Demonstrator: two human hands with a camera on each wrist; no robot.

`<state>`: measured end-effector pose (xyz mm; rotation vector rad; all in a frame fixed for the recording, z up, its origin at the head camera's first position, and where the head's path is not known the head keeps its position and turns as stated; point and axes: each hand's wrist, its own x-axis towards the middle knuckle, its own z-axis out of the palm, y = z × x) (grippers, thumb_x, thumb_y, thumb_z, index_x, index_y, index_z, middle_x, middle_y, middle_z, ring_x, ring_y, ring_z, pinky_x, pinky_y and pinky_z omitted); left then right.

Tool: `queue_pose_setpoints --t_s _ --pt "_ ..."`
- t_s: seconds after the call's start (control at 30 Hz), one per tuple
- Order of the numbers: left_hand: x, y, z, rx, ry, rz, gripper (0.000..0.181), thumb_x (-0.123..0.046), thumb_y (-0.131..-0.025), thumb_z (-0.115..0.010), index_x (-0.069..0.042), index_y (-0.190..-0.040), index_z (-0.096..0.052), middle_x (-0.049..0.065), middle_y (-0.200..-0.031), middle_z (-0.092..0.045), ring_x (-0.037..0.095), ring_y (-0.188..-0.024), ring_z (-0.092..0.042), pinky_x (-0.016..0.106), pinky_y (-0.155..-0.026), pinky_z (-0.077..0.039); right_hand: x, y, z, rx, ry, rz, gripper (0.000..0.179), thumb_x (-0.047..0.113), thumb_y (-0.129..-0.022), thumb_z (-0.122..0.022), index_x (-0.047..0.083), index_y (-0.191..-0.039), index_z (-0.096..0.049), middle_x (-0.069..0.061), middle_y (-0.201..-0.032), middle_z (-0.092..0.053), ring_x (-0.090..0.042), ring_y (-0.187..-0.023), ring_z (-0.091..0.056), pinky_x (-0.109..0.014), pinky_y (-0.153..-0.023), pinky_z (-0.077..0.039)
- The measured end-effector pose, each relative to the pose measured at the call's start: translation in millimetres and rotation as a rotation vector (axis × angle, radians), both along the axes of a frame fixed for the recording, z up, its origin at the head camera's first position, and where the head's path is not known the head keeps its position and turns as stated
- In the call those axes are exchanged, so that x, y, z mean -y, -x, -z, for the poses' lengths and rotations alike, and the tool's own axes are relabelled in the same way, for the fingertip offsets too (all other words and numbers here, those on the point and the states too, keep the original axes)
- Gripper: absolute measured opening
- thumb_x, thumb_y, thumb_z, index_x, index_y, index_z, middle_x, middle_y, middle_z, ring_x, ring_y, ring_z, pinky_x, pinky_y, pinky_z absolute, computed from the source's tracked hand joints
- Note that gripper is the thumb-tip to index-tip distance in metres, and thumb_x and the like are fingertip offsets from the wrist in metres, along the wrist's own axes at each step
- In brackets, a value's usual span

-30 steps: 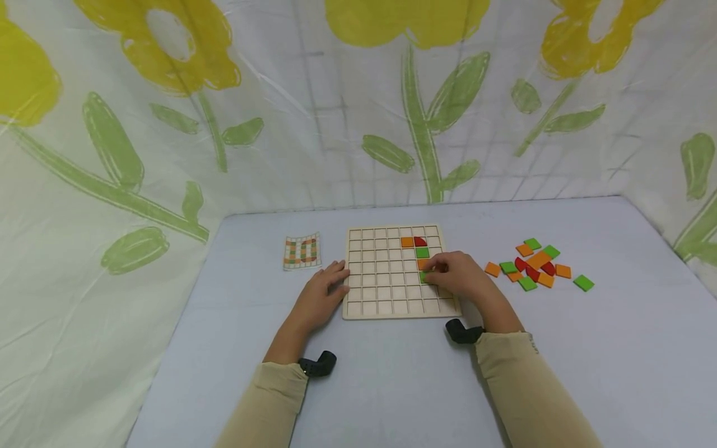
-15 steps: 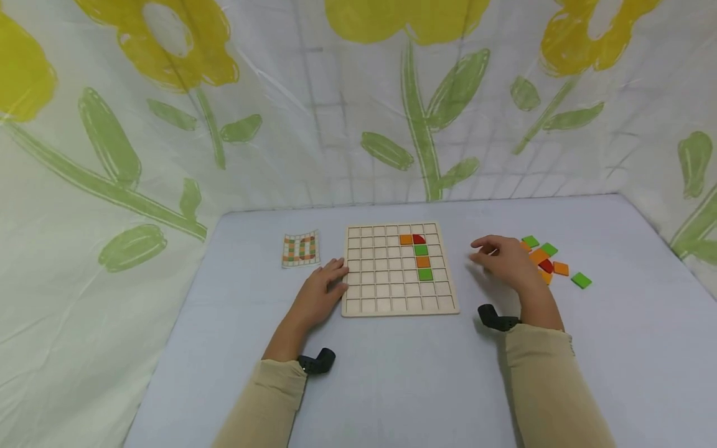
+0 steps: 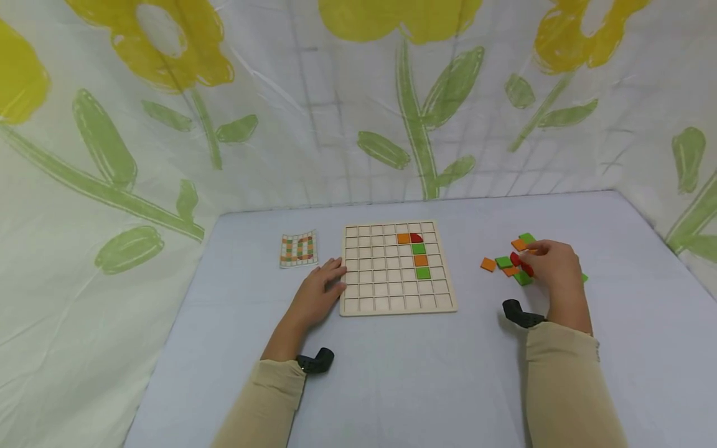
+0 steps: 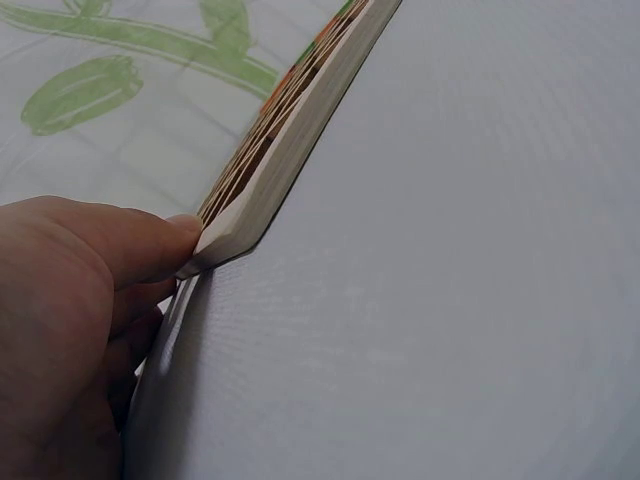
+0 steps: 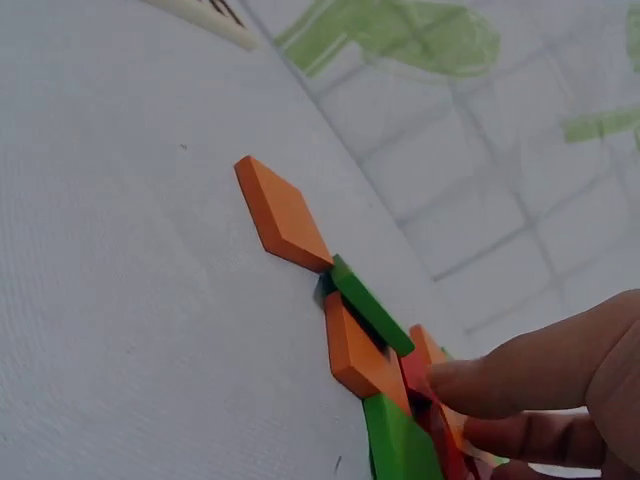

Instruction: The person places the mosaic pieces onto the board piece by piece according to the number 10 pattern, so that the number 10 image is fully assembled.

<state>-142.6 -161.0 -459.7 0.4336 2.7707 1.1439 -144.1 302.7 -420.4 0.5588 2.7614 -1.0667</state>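
A square wooden grid board (image 3: 372, 280) lies mid-table. In its upper right cells sit an orange tile (image 3: 403, 239), a red rounded piece (image 3: 416, 238) and a column of green and orange tiles. My left hand (image 3: 318, 295) rests against the board's left edge with relaxed fingers; the thumb touches a corner (image 4: 225, 235) in the left wrist view. To the right, my right hand (image 3: 559, 267) reaches into a pile of loose pieces, fingertips right at a red piece (image 3: 515, 258) and an orange tile (image 5: 430, 350). I cannot tell whether it pinches one.
A small pattern card (image 3: 299, 249) lies left of the board. A single orange tile (image 3: 488, 265) sits at the pile's left end, beside a green tile (image 3: 503, 262). Behind the table (image 3: 392, 373) hangs a flower-printed cloth (image 3: 280, 174).
My right hand has let go of the green tile on the board and moved right to the loose pieces. My left hand stays at the board's edge.
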Motion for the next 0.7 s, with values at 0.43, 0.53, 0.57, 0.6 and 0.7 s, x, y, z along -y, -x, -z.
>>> queue_pose_setpoints --t_s 0.43,0.53,0.57,0.6,0.7 --pt "-0.8 -1.0 -1.6 0.007 0.002 -0.013 0.042 -0.023 -0.100 -0.059 -0.010 -0.140 -0.056 0.000 -0.156 -0.039 0.019 -0.149 -0.028 0.042 -0.126 -0.014 5.7 6.6 6.4 0.063 -0.085 -0.173 0.047 0.020 -0.096 -0.054 -0.003 -0.137 -0.051 -0.032 -0.128 -0.051 -0.042 -0.105 -0.048 -0.043 -0.078 -0.048" --pt "-0.7 -1.2 -1.6 0.007 0.002 -0.010 0.042 -0.022 -0.100 -0.058 -0.010 -0.140 -0.056 0.001 -0.157 -0.038 0.019 -0.149 -0.028 0.042 -0.126 -0.014 9.1 6.2 6.4 0.041 -0.075 -0.180 0.038 0.019 -0.095 -0.056 -0.001 -0.128 -0.057 -0.028 -0.120 -0.056 -0.038 -0.100 -0.050 -0.036 -0.071 -0.046" --pt "-0.6 -1.3 -1.7 0.006 0.002 -0.008 0.042 -0.023 -0.100 -0.058 -0.010 -0.140 -0.056 0.001 -0.157 -0.038 0.019 -0.149 -0.028 0.042 -0.126 -0.015 10.6 5.9 6.0 0.026 -0.068 -0.180 0.035 0.019 -0.095 -0.057 0.000 -0.124 -0.059 -0.027 -0.117 -0.057 -0.037 -0.098 -0.051 -0.034 -0.069 -0.045" --pt "-0.5 -1.3 -1.6 0.005 0.002 -0.006 0.042 -0.022 -0.100 -0.058 -0.010 -0.140 -0.056 0.001 -0.157 -0.038 0.019 -0.149 -0.028 0.042 -0.126 -0.015 11.8 5.8 5.6 0.006 -0.062 -0.188 0.031 0.019 -0.094 -0.058 0.001 -0.120 -0.060 -0.026 -0.115 -0.058 -0.036 -0.096 -0.051 -0.032 -0.067 -0.045" --pt "-0.2 -1.0 -0.9 0.004 0.007 -0.005 0.042 -0.023 -0.100 -0.058 -0.010 -0.140 -0.056 0.000 -0.157 -0.038 0.019 -0.149 -0.027 0.041 -0.126 -0.014 17.9 6.0 3.4 -0.047 -0.028 -0.202 0.025 0.021 -0.095 -0.060 0.005 -0.114 -0.061 -0.021 -0.115 -0.058 -0.032 -0.095 -0.052 -0.028 -0.066 -0.044"
